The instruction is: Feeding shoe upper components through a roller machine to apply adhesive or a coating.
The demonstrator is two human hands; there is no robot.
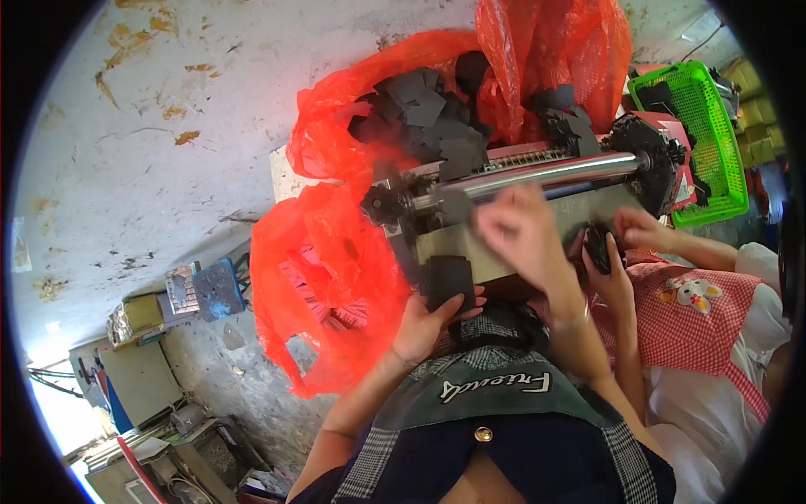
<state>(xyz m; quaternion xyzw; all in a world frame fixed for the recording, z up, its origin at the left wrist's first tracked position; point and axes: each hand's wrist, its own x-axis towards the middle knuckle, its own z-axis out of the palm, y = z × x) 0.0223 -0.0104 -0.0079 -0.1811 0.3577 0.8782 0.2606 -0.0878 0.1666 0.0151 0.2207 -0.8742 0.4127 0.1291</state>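
Note:
My left hand (430, 323) grips a small stack of black rectangular pieces (450, 281), thumb on top, in front of the machine. Blurred by motion, my right hand (522, 233) hangs over the machine's grey bed, just below a shiny metal roller (537, 175). Its fingers look bent, but whether anything is between them is smeared. One dark flat piece (456, 207) lies at the left part of the roller, left of my right hand and apart from it.
A red plastic bag (336, 97) heaped with dark pieces (420, 113) stands behind the machine; another red bag (327, 277) sits to its left. On my right, a co-worker's hands (617, 269) hold black pieces. A green basket (730, 151) stands at far right.

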